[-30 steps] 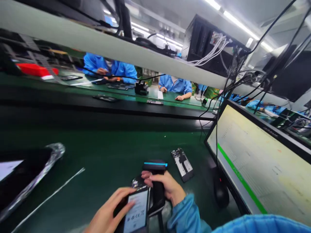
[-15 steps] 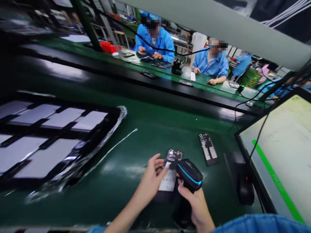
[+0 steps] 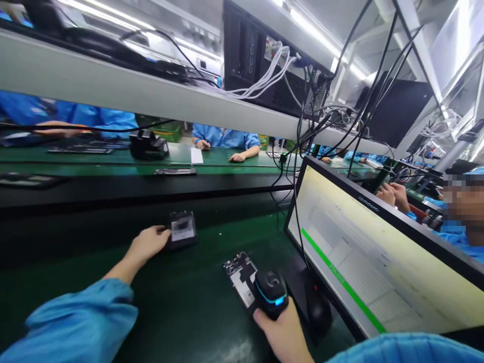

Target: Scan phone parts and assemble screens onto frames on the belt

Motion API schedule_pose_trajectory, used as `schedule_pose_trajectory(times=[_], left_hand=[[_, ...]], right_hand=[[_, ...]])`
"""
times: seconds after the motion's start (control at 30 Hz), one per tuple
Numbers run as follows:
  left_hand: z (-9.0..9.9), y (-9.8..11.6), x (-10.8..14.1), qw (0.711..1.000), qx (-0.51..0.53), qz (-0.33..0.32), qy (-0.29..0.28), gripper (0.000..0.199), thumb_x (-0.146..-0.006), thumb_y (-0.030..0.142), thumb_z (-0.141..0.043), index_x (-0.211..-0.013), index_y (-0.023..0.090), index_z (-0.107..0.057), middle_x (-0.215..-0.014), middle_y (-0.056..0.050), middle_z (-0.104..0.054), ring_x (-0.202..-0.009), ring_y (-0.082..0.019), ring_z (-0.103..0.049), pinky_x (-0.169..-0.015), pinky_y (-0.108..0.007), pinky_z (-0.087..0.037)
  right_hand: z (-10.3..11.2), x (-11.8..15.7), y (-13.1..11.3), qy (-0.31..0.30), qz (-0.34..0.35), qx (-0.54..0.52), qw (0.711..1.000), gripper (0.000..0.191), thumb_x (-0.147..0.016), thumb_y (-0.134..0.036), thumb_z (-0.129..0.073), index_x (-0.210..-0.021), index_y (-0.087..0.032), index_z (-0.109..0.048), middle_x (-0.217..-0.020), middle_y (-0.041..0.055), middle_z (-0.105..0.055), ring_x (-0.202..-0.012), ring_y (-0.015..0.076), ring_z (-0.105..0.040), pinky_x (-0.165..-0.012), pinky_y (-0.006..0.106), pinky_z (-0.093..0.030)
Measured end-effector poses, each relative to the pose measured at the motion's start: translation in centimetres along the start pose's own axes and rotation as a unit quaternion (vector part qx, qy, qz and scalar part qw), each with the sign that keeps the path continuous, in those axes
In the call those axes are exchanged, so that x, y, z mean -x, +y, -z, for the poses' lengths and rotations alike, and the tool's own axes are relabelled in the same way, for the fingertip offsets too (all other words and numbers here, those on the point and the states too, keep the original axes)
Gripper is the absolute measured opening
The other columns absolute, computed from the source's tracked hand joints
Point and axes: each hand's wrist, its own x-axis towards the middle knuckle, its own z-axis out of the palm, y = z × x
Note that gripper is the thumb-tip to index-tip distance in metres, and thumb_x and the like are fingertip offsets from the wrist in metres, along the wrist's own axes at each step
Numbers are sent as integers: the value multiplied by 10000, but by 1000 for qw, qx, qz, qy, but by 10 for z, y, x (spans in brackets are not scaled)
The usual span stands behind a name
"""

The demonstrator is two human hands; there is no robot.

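My left hand, arm stretched forward, pinches the left edge of an opened phone with a pale label on it, near the back of the green bench. Whether that phone rests on the bench or is slightly lifted I cannot tell. In my right hand is a black barcode scanner with a glowing blue line, its handle mostly hidden. Just left of the scanner lies a second opened phone, with bare circuitry at its top end; the scanner and hand overlap its lower right part.
A monitor showing a green PASS bar stands on the right, with a black mouse before it. Cables hang down across the screen. Beyond the black ledge, co-workers in blue sit at another bench. A grey shelf crosses overhead.
The view has swung right and up. My left hand and the labelled phone have moved forward, away from the scanner. My right hand, still holding the scanner, is now beside the second phone.
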Motion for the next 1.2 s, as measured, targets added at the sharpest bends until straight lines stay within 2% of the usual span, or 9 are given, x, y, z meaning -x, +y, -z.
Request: schedule_pose_trajectory(times=[0.1,0.2,0.3,0.4,0.5,0.6,0.8,0.97,1.2], left_hand=[[5,4,23,998,-48,-30,-5,365,-893,330,-396,-1115,112,-587,-1022,-134,-726,-1151,-381,-633,-959,-493,-499],[2,12,103,994,-60,-4,-86,489,-932,436,-386,-1257,100,-528,-1005,-135,-737,-993,-337,-701,-874,-440,-530],[-13,50,187,994,-40,-14,-103,615,-945,499,-394,-1344,37,-464,-1246,-220,-656,-1156,-333,-635,-956,-419,-495],[-38,94,226,994,-89,-42,-55,663,-930,472,-480,-1407,16,-413,-1387,-262,-550,-1273,-372,-539,-1030,-476,-438],[-55,101,235,989,-137,-61,-13,661,-892,376,-583,-1415,12,-410,-1431,-276,-505,-1322,-387,-483,-1086,-535,-374],[-59,76,241,987,-126,-102,7,702,-858,340,-633,-1438,33,-381,-1463,-255,-482,-1381,-376,-426,-1121,-517,-359],[-54,55,245,970,-63,-233,-34,571,-919,198,-446,-1469,101,-330,-1476,-191,-494,-1373,-286,-462,-1155,-473,-331],[-52,67,233,982,-36,-172,-76,670,-825,129,-464,-1476,114,-306,-1406,-204,-544,-1297,-312,-521,-1045,-467,-414],[-71,31,188,968,113,-121,-188,531,-849,335,-413,-1349,167,-350,-1104,-167,-718,-1058,-323,-688,-926,-406,-486]], right_hand=[[1,-18,-15,-40,33,26,998,485,-593,-219,-697,-1078,-206,-675,-1081,89,-742,-1064,346,-665,-970,452,-476],[-8,-23,-20,-91,19,36,995,386,-580,-226,-729,-963,-178,-712,-975,97,-753,-979,374,-674,-903,482,-479],[-18,-10,-14,-164,-10,17,986,256,-629,-299,-746,-856,-182,-728,-896,72,-748,-931,363,-673,-882,479,-474],[-20,8,-5,-223,-35,-29,974,230,-649,-339,-767,-834,-207,-734,-860,32,-755,-936,332,-678,-919,455,-475],[-9,21,6,-226,-71,-90,967,343,-660,-397,-796,-960,-241,-741,-1001,35,-783,-1090,331,-671,-1032,465,-452],[8,33,20,-204,-104,-162,960,455,-667,-435,-812,-1082,-270,-724,-1180,60,-757,-1190,335,-645,-1069,492,-457],[12,38,30,-190,-136,-266,935,485,-647,-396,-839,-1081,-203,-741,-1171,133,-758,-1157,363,-667,-1035,507,-497],[-17,5,7,-190,-78,-245,948,431,-611,-301,-861,-1010,-175,-757,-1082,94,-783,-1107,336,-679,-977,471,-493],[-81,-65,-7,-208,-16,-295,932,215,-643,-248,-834,-813,-161,-735,-746,-12,-744,-766,191,-679,-894,422,-498]])
